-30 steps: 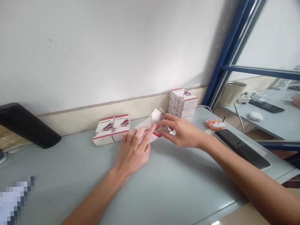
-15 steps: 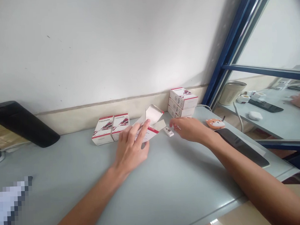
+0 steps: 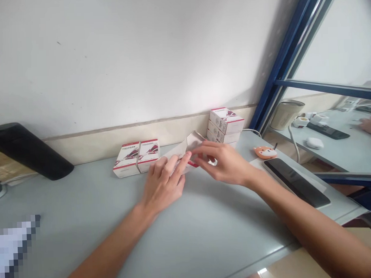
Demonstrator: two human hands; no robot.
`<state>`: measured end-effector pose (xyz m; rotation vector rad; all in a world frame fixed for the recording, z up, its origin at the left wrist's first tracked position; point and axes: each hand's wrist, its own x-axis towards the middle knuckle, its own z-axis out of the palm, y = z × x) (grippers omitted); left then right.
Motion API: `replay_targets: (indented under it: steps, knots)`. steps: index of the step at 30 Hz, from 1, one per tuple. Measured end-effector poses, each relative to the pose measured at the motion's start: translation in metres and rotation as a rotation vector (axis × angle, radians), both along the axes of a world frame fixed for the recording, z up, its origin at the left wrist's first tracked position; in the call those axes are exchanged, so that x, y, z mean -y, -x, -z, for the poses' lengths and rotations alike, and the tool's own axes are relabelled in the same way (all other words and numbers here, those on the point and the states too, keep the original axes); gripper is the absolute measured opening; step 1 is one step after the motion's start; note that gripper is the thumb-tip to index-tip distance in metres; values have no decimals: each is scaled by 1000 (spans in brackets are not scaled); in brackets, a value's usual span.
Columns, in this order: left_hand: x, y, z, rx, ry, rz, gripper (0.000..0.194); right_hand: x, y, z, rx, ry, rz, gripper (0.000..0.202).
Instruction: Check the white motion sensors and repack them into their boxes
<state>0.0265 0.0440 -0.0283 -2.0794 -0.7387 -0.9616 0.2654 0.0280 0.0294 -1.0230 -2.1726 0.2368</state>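
An opened white-and-red carton (image 3: pixel 176 152) lies on the grey table, its flaps facing right. My left hand (image 3: pixel 164 180) is closed over its near side and holds it down. At the flaps, my right hand (image 3: pixel 224 162) is bent with its fingertips on or just by the carton's open end; whether they pinch a flap is not clear. Two closed cartons (image 3: pixel 128 159) with dark red print sit side by side to the left. Behind my right hand stands a stack of similar cartons (image 3: pixel 226 123) against the wall.
Right of my arm lie an orange animal-faced object (image 3: pixel 265 152) and a dark phone-like slab (image 3: pixel 296 183). A long black object (image 3: pixel 30 152) leans at the left. Behind the blue-framed glass (image 3: pixel 326 88) are a cup, cables and part of another person's hand.
My right hand has moved left onto the carton's open end, where it covers a flap. The small white item that lay beside the carton is no longer visible. My left hand has stayed put.
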Motion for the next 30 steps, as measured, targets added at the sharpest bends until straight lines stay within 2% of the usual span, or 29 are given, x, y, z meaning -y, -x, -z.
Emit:
replay_targets:
  steps: [2,4,9,14,19,24,27,30]
  knots:
    - [0,1,-1,-38,-43,34,92,-2,5,6,12,74,-17,17]
    - [-1,3,-3,-65,-66,75,87,-5,8,10,15,128,36,15]
    - [-1,6,-14,-122,-51,118,79,-7,7,13,97,117,138,17]
    - [3,7,-26,-95,126,196,95,-13,3,20,-214,154,-39,31]
    - [7,6,-29,-101,277,243,100,-20,1,23,-343,153,-126,15]
    - [9,9,-38,-94,390,259,97,-20,2,22,-392,221,-109,16]
    - [8,12,-51,-72,552,226,91,-23,-1,21,-458,285,-91,22]
    - [4,13,-67,-48,700,201,80,-29,-7,18,-540,245,-20,25]
